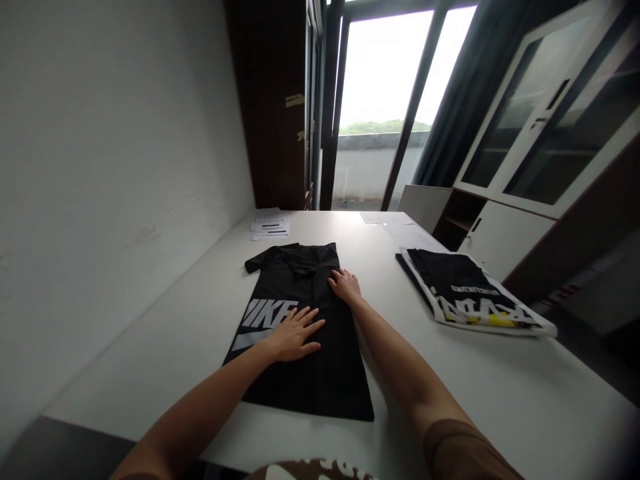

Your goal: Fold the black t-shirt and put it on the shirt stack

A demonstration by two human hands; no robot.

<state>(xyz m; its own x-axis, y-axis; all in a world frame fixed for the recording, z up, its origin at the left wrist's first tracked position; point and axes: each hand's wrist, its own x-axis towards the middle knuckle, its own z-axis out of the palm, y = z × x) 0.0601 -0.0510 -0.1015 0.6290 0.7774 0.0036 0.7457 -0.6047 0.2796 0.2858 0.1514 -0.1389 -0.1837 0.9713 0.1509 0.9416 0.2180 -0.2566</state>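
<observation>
A black T-shirt (340, 373) with light grey lettering lies on the white table, its right side folded inward so that it forms a long panel. One short sleeve sticks out at the far left. My left hand (296, 335) rests flat on the middle of the shirt, fingers spread, partly over the lettering. At the shirt's right edge near the shoulder, my right hand (346, 287) touches the cloth with its fingertips; its fingers look slightly bent and apart, and no cloth shows gripped in them.
On the right of the table (165, 347) lies a stack of folded shirts (465, 287) in black, white and yellow. Papers (270, 225) sit at the back left, and more sheets (395, 223) at the back right. A wall (125, 133) borders the left side; a cabinet (530, 120) stands beyond the right.
</observation>
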